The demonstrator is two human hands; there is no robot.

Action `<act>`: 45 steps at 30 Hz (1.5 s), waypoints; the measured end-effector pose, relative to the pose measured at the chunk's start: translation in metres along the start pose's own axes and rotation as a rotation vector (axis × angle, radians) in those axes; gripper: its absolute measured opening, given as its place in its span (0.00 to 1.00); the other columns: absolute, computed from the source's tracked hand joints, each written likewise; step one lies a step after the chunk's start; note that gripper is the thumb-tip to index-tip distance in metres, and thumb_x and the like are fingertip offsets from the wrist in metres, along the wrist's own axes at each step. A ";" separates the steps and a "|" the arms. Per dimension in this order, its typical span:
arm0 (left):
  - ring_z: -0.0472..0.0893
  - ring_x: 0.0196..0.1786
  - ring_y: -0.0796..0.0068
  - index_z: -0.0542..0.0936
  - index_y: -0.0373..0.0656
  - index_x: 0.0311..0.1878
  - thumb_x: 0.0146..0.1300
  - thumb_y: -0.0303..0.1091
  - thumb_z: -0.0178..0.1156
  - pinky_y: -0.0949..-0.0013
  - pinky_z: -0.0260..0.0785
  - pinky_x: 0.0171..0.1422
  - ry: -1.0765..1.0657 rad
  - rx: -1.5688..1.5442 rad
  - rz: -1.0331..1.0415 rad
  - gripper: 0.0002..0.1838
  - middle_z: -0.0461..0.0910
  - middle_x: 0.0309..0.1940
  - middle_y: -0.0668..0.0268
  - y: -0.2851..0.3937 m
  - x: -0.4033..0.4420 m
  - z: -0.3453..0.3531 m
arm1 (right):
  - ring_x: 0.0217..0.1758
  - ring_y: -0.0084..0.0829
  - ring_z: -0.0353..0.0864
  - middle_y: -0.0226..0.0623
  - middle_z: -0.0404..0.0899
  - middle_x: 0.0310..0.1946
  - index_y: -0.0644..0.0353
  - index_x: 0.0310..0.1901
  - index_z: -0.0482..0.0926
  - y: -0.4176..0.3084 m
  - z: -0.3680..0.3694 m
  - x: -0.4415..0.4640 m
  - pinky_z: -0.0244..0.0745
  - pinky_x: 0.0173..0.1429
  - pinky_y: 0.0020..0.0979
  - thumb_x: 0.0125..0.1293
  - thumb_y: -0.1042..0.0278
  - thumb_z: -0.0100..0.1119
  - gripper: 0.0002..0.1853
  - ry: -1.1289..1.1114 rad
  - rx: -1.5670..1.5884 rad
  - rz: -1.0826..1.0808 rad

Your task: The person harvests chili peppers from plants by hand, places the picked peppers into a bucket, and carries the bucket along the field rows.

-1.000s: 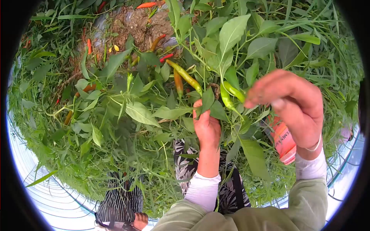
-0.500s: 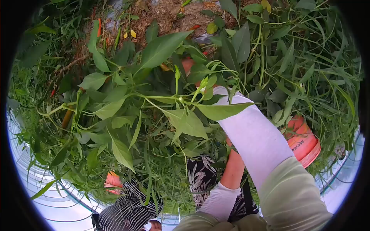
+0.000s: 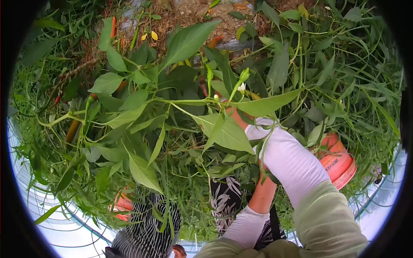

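Note:
A leafy pepper plant (image 3: pixel 189 102) spreads across the middle, with green buds and a small white flower (image 3: pixel 241 87). Beneath its leaves, my right hand (image 3: pixel 235 114) reaches in from the lower right, out of a pale sleeve. Leaves cover its fingers, so what they touch is hidden. Lower down, my left hand (image 3: pixel 263 172) is mostly behind leaves and the right forearm; only the wrist and a bit of skin show. A red pepper (image 3: pixel 113 27) and a green one (image 3: pixel 134 38) hang at upper left. A dark reddish-brown pepper (image 3: pixel 73 129) hangs at left.
Bare brown soil (image 3: pixel 193 17) with straw and yellow leaves lies at the top. Orange shoes stand at right (image 3: pixel 337 161) and lower left (image 3: pixel 122 204). Dark striped fabric (image 3: pixel 155 219) and leaf-patterned fabric (image 3: pixel 224 198) are below. Grass and stems crowd both sides.
My right forearm has drawn back slightly down and right, and its wrist shows more. The flowering branch has swung to the right. My left forearm has barely moved.

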State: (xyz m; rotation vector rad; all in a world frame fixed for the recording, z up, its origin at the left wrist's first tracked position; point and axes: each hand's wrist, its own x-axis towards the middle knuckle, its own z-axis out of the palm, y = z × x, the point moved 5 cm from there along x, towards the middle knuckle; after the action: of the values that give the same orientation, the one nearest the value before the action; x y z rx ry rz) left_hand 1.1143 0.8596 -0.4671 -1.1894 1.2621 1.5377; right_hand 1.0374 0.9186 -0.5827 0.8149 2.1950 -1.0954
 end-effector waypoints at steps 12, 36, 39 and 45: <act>0.74 0.50 0.67 0.69 0.45 0.54 0.62 0.35 0.53 0.64 0.67 0.52 -0.033 0.133 0.097 0.17 0.75 0.47 0.64 0.011 -0.013 -0.017 | 0.51 0.37 0.76 0.41 0.76 0.49 0.61 0.48 0.76 -0.011 -0.003 -0.025 0.68 0.57 0.36 0.58 0.63 0.54 0.17 -0.008 0.183 0.066; 0.74 0.49 0.65 0.70 0.45 0.52 0.61 0.36 0.54 0.63 0.67 0.50 -0.019 0.400 0.291 0.16 0.75 0.47 0.64 0.035 0.016 0.010 | 0.53 0.37 0.73 0.41 0.74 0.51 0.61 0.51 0.74 -0.015 -0.002 0.067 0.66 0.58 0.34 0.60 0.61 0.51 0.19 -0.099 0.579 0.184; 0.74 0.49 0.65 0.70 0.45 0.52 0.61 0.37 0.54 0.63 0.67 0.49 -0.022 0.437 0.310 0.16 0.75 0.47 0.64 0.035 0.016 0.011 | 0.53 0.37 0.73 0.41 0.74 0.52 0.61 0.51 0.74 -0.002 -0.002 0.035 0.66 0.58 0.34 0.61 0.60 0.51 0.19 -0.107 0.630 0.205; 0.74 0.49 0.64 0.70 0.46 0.52 0.61 0.37 0.54 0.63 0.67 0.49 -0.036 0.498 0.367 0.16 0.75 0.47 0.64 0.040 -0.006 -0.010 | 0.54 0.36 0.72 0.41 0.73 0.52 0.61 0.52 0.73 0.001 -0.006 0.038 0.66 0.58 0.33 0.61 0.59 0.50 0.20 -0.112 0.720 0.227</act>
State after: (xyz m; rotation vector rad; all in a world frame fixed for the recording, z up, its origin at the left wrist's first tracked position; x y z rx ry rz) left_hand 1.0796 0.8423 -0.4529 -0.6308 1.7797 1.3625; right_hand 1.0115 0.9342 -0.6061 1.2219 1.5503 -1.7831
